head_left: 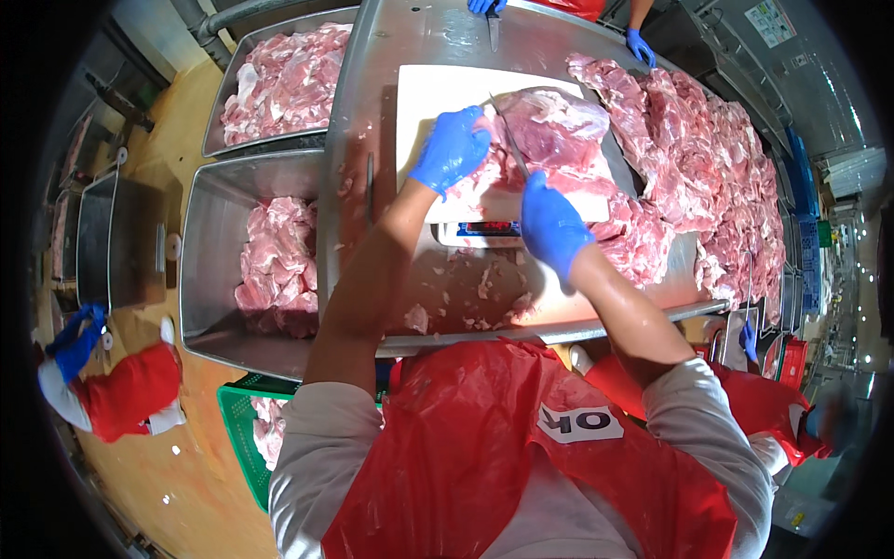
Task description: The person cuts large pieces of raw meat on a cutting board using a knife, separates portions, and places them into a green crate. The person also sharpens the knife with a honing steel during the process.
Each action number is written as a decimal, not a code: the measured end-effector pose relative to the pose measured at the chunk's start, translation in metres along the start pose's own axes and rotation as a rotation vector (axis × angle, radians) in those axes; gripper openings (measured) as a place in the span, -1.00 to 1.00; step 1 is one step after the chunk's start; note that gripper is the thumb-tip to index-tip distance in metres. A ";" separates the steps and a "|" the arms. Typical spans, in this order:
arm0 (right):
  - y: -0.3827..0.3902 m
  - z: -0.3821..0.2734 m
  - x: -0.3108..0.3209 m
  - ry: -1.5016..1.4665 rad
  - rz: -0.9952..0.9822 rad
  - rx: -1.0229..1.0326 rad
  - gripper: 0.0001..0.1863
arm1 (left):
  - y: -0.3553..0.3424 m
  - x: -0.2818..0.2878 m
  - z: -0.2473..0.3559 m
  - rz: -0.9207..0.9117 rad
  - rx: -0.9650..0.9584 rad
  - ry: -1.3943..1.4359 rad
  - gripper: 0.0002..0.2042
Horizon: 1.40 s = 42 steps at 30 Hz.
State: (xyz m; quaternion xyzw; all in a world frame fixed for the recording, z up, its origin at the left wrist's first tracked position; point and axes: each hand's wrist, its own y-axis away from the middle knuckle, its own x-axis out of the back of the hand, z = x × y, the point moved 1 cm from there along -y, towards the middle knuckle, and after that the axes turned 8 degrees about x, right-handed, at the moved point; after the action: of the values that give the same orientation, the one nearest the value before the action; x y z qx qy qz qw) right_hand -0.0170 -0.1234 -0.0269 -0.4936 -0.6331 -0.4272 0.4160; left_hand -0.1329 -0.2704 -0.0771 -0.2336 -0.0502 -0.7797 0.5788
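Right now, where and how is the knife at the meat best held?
The knife is probably best gripped by its handle, from the near right, where the right hand closes on it: the blade slants away and leftward at the meat, near the left hand, so the handle end looks safest.

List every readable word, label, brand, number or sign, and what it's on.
White rectangular label on the red plastic apron: large dark letters, legible, not transcribed.
Blue-and-red strip below the white cutting board: too small to read.
White rectangular sheet on the grey wall panel, top right: too small to read.
Other background marks: too blurred.
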 end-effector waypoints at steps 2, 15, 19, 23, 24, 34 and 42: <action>0.000 -0.007 -0.001 -0.015 -0.124 -0.131 -0.64 | 0.001 -0.005 -0.003 0.106 -0.084 -0.006 -0.80; 0.099 0.019 0.017 0.252 -0.343 -0.008 -0.64 | 0.018 0.045 -0.044 -0.149 0.194 0.520 -0.92; 0.127 0.019 0.050 0.295 -0.169 0.030 -0.71 | 0.034 0.058 -0.065 -0.362 0.050 0.517 -0.73; 0.128 0.026 0.027 0.332 -0.016 -0.022 -0.78 | 0.043 0.028 0.018 -0.161 0.106 -0.486 -0.54; 0.131 0.026 0.023 0.301 -0.015 -0.022 -0.79 | 0.044 0.013 0.015 -0.149 0.146 -0.508 -0.57; 0.044 0.022 -0.004 0.241 -0.058 0.061 -0.77 | 0.058 -0.002 0.010 0.104 -0.111 -0.386 -0.83; 0.062 0.037 -0.004 0.177 -0.233 -0.008 -0.70 | 0.052 0.011 0.013 0.122 -0.151 -0.366 -0.87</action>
State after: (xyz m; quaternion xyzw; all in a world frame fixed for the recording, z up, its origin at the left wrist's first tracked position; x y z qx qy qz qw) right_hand 0.0408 -0.0802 -0.0338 -0.3788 -0.6451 -0.5171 0.4159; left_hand -0.0830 -0.2929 -0.0712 -0.4165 -0.0818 -0.6893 0.5871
